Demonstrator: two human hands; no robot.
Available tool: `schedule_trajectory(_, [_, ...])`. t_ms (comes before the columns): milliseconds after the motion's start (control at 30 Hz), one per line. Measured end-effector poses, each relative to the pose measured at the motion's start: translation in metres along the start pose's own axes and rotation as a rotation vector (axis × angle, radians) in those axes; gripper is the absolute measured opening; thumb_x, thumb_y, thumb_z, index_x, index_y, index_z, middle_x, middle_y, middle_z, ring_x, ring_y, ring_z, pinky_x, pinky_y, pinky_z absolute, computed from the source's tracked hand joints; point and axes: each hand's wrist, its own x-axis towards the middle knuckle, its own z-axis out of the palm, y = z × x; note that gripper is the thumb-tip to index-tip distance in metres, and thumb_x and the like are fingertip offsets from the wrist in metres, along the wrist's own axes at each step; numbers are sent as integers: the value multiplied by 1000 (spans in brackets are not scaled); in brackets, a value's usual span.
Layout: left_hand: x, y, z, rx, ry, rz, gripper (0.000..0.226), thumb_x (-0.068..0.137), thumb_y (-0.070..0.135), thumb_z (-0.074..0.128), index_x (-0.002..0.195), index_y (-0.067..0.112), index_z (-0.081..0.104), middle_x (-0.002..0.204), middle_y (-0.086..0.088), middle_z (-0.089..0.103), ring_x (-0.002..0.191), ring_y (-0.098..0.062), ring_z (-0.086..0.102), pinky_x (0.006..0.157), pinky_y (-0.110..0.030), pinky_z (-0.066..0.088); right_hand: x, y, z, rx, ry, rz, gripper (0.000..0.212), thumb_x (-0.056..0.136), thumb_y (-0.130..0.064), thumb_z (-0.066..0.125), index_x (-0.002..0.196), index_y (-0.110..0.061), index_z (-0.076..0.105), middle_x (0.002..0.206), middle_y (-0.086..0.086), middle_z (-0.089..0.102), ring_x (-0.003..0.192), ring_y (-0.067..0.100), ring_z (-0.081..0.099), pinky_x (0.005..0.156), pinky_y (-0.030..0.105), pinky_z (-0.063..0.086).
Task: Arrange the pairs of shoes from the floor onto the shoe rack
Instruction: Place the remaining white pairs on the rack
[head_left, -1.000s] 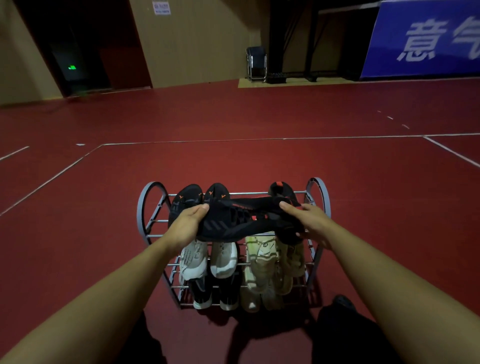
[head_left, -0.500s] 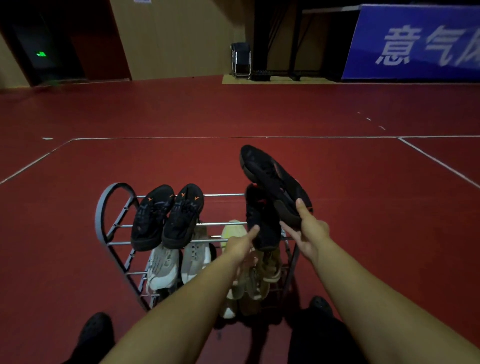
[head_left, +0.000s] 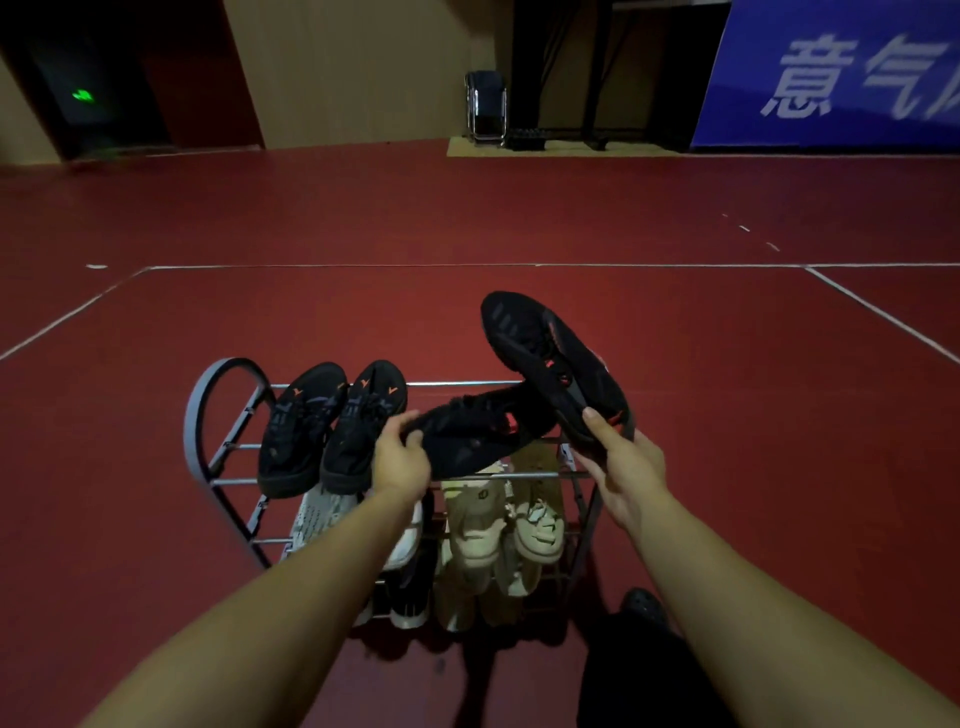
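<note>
A grey metal shoe rack (head_left: 208, 395) stands on the red floor in front of me. A pair of black shoes with orange marks (head_left: 332, 426) sits on the left of its top shelf. My left hand (head_left: 400, 457) grips the end of a black shoe with red accents (head_left: 478, 431) that lies sideways across the top shelf. Its mate (head_left: 550, 364) is raised and tilted above the rack's right end, and my right hand (head_left: 623, 467) holds it by the heel. White shoes (head_left: 322, 519) and beige shoes (head_left: 498, 525) fill the lower shelves.
Red sports floor with white lines (head_left: 467, 266) spreads around the rack. A folded chair (head_left: 485, 109) and a blue banner (head_left: 841, 73) stand by the far wall. My dark shoe tip (head_left: 641, 605) is on the floor at the rack's right foot.
My left hand has closed on the lower black shoe and turned it sideways across the top shelf. The right hand still holds the other shoe tilted up.
</note>
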Motion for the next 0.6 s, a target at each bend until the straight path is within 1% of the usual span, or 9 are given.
schedule_trajectory(100, [5,22,-39,65,-20,189,30,106,20,52,135,12,60,127,-3,60,117,-23,60,105,-42,51,3,-2,7,-16,20,-25,27,83,-10,79,106,-1,69,101,15,74,84,22,73,69,33,57])
schedule_trajectory(167, [6,35,-59,27,-2,176,31,103,29,60,127,11,64,125,-6,66,113,-23,65,101,-43,54,5,-4,10,-27,18,-32,33,83,-21,81,107,-2,70,101,14,75,92,26,74,78,38,58])
schedule_trajectory(200, [6,40,-66,-6,3,159,29,101,33,62,121,11,68,119,-6,71,107,-22,69,96,-43,57,6,-5,10,-53,17,-24,37,83,-29,81,107,-4,70,104,12,75,99,28,72,86,43,57])
schedule_trajectory(267, [4,49,-76,-74,24,128,27,100,35,65,109,10,72,103,-5,76,93,-20,73,78,-34,59,3,-5,11,-106,0,17,49,83,-43,77,116,-8,67,117,8,71,113,29,65,95,56,51])
schedule_trajectory(333, [3,53,-77,-115,57,79,26,99,33,65,104,9,74,94,-4,76,86,-19,73,66,-25,54,-2,1,14,-90,-58,83,57,86,-48,72,130,-13,60,126,8,65,118,32,60,90,66,50])
schedule_trajectory(367, [3,54,-75,-125,64,52,27,99,33,66,104,8,74,93,-6,76,85,-21,73,64,-25,53,-6,5,17,-57,-94,118,55,89,-48,69,131,-15,60,126,9,65,118,34,60,87,66,52])
schedule_trajectory(467, [1,53,-63,-211,65,-59,32,96,37,69,102,5,74,94,-13,76,88,-34,74,71,-40,59,-17,22,24,-25,-141,166,41,95,-45,62,120,-13,66,117,15,72,109,36,68,87,54,57])
schedule_trajectory(500, [1,53,-59,-253,82,-116,34,95,37,71,99,4,73,93,-15,76,88,-36,73,75,-44,59,-20,28,24,-34,-131,170,42,95,-46,62,120,-12,66,115,17,73,106,36,70,90,54,57])
schedule_trajectory(600, [1,50,-49,-368,109,-237,39,96,36,70,97,-3,70,91,-16,73,83,-34,72,71,-41,58,-23,47,21,-93,-14,151,56,90,-53,66,127,-11,62,116,15,73,103,37,71,91,58,56])
